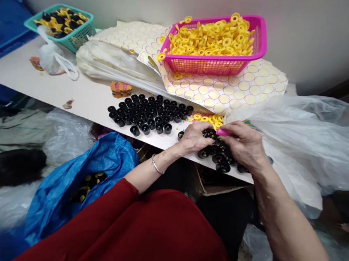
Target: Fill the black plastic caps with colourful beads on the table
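Observation:
My right hand [246,145] pinches a small pink plastic piece [223,132] between thumb and fingers; most of it is hidden. Just left of it, the curled thumb and fingers of my left hand [196,136] close around one of the small black cups [209,133]. Beneath and between both hands stands a cluster of black cups [223,166], some with tiny coloured bits inside. To the left, many more black cups [145,129] are grouped upright on the table [92,105]. Yellow ring-shaped pieces [213,119] lie just behind my hands, and small coloured beads [183,129] are scattered nearby.
A pink basket [261,40] full of yellow pieces rests on sticker sheets [253,89] at the back. A green basket [81,33] stands far left. Plastic bags [305,132] crowd the right. Below are a blue sack [58,193] and a person's head [14,167].

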Demonstrator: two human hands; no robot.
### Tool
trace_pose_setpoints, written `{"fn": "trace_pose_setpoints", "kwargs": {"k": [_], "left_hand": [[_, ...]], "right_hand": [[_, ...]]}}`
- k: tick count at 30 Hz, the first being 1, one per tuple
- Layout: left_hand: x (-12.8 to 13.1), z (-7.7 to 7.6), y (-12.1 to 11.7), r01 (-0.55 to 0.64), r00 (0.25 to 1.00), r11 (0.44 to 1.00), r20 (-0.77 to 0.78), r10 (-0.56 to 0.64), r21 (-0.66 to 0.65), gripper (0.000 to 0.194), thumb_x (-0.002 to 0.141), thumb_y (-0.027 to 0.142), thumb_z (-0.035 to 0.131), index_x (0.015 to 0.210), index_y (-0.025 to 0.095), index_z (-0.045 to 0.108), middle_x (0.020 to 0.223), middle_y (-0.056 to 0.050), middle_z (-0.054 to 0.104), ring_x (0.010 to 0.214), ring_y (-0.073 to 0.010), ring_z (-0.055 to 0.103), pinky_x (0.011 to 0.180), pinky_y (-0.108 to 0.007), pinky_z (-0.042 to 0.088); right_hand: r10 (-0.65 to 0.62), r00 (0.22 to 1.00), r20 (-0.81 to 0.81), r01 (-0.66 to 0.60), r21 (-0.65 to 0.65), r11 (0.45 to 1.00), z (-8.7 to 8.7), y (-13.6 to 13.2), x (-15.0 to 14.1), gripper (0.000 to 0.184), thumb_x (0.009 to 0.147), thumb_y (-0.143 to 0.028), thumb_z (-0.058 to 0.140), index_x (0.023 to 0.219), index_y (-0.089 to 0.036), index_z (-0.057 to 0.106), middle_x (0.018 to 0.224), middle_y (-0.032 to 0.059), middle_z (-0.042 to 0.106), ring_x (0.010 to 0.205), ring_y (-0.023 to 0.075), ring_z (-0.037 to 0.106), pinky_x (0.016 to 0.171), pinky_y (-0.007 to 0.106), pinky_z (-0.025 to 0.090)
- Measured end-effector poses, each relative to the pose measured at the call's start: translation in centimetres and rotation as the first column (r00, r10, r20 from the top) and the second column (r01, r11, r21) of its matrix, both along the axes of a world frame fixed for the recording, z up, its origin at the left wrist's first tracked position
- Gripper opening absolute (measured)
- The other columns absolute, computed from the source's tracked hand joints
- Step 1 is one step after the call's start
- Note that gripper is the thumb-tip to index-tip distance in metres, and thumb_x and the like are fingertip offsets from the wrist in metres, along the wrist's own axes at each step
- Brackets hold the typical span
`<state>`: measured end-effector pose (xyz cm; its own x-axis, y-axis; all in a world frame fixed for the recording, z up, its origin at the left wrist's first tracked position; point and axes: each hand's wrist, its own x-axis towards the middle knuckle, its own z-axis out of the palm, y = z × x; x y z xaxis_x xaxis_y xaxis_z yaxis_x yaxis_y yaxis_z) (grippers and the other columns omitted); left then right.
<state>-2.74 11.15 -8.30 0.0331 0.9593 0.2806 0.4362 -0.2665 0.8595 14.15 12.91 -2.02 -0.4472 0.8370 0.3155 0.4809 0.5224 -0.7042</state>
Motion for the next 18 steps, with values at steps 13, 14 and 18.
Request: {"fn": "trace_pose_setpoints", "kwargs": {"k": [13, 14, 18], "left_hand": [[-4.4, 0.6, 2.9, -0.14, 0.911, 0.959, -0.412, 0.026, -0.248, 0.025, 0.055, 0.003, 0.059, 0.071, 0.019, 0.07, 0.067, -0.004, 0.063, 0.076, -0.0248, 0.062, 0.072, -0.034, 0.046], [-4.3, 0.4, 2.9, -0.127, 0.906, 0.959, -0.422, 0.008, -0.253, 0.021, 0.054, 0.002, 0.059, 0.064, 0.019, 0.066, 0.064, -0.003, 0.06, 0.073, -0.0238, 0.06, 0.071, -0.034, 0.045], [-4.4, 0.2, 3.0, -0.056, 0.904, 0.95, -0.419, -0.083, -0.307, 0.017, 0.053, 0.013, 0.074, 0.055, 0.019, 0.059, 0.058, 0.002, 0.051, 0.066, -0.0193, 0.054, 0.065, -0.031, 0.042]], "right_hand": [[-0.641, 0.764, -0.075, 0.581, -0.352, 0.734, -5.7, 7.3, 7.3, 0.013, 0.065, -0.025, 0.073, 0.064, -0.024, 0.061, 0.059, -0.0001, 0.053, 0.059, 0.015, 0.046, 0.061, 0.034, 0.041], [-0.618, 0.786, 0.036, 0.596, -0.311, 0.74, -6.0, 7.7, 7.6, 0.012, 0.067, -0.024, 0.072, 0.062, -0.024, 0.06, 0.057, 0.0006, 0.052, 0.061, 0.0161, 0.046, 0.063, 0.034, 0.04], [-0.404, 0.79, 0.461, 0.534, -0.193, 0.823, -6.3, 9.5, 7.4, 0.015, 0.067, -0.019, 0.068, 0.056, -0.022, 0.058, 0.051, 0.0036, 0.048, 0.07, 0.0209, 0.053, 0.071, 0.036, 0.041]]}}
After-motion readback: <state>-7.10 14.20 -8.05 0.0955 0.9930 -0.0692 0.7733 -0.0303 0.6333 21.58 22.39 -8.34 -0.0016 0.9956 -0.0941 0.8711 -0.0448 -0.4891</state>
